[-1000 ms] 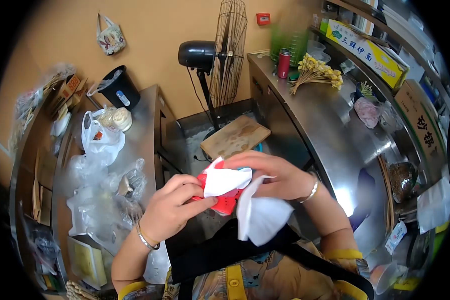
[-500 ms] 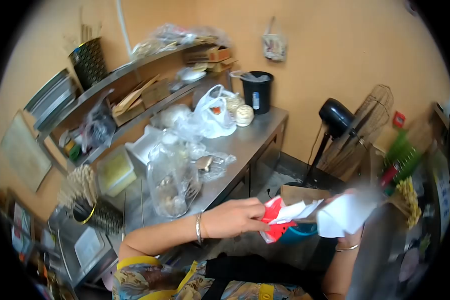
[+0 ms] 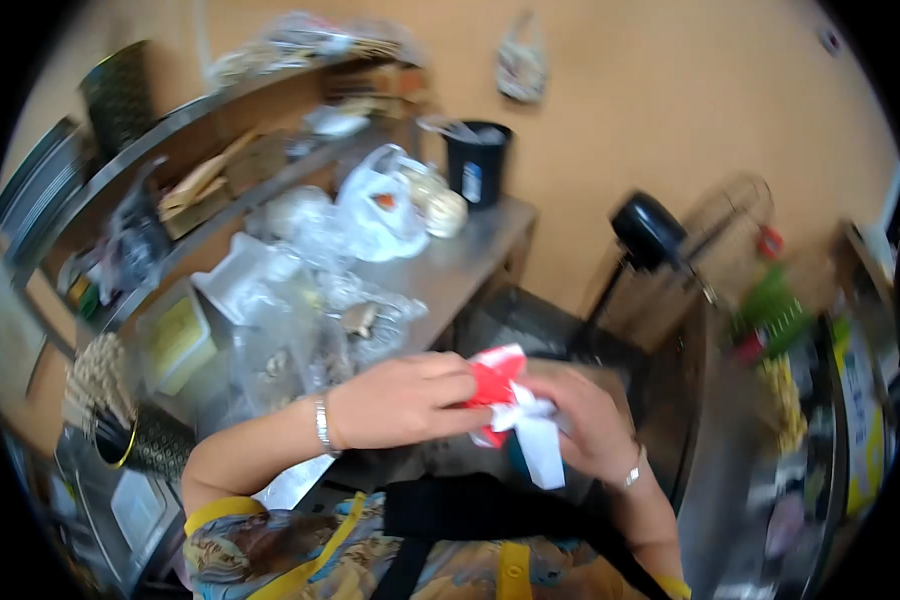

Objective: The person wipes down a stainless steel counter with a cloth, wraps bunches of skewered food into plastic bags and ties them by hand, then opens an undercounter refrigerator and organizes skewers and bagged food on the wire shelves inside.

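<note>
Half a second ago my right hand (image 3: 592, 420) was off to the right with the paper spread wide; now it has come back in beside the packet, and the soft white sheet of paper (image 3: 540, 452) hangs in a narrower strip between my hands. That brings the work together in one place in front of me. My left hand (image 3: 400, 405) grips the edge of the shiny red soft packet (image 3: 495, 372), fingers bent over it; my right is curled against the paper, though I cannot tell how firmly it pinches

Counting: two hands, one packet, and white paper whose number of layers I cannot tell. Around me, one round black plastic bin (image 3: 470, 180), one white plastic carrier bag (image 3: 370, 230), one black fan (image 3: 647, 232), one pale cloth bag (image 3: 521, 75) on the wall, two dark patterned cylinders (image 3: 165, 445), and crumpled clear plastic bags (image 3: 370, 330) too tangled to count
</note>
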`<control>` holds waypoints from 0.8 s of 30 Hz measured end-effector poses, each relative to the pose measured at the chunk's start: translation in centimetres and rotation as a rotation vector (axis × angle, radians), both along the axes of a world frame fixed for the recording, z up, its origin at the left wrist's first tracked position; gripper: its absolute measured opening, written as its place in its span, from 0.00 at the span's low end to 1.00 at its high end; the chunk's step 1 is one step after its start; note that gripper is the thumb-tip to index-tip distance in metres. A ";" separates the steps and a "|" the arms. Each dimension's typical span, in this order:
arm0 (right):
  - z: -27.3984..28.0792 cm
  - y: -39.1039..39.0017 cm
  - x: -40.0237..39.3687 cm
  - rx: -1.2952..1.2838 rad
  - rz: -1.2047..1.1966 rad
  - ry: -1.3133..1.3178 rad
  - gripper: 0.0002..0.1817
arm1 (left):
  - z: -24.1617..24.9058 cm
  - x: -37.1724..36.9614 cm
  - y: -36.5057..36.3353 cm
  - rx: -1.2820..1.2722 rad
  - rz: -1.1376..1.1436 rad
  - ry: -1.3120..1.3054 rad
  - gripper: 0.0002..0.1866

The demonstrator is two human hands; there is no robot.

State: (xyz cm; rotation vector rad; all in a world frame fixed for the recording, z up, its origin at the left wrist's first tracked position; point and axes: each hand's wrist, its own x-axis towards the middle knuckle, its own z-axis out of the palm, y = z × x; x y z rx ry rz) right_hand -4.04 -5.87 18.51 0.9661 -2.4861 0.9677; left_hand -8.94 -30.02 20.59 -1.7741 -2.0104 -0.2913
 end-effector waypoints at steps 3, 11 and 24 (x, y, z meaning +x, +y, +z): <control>0.2 -0.6 -2.1 -0.108 -0.022 0.148 0.13 | 0.0 -1.8 -2.0 0.047 0.011 -0.034 0.12; 3.1 -2.7 -9.6 -1.319 -0.012 -0.150 0.05 | 2.0 -6.0 -7.6 0.052 0.163 -0.039 0.09; -5.9 -5.5 -19.4 -1.298 -0.066 -1.041 0.06 | 7.4 -26.2 -42.0 0.568 1.453 0.338 0.05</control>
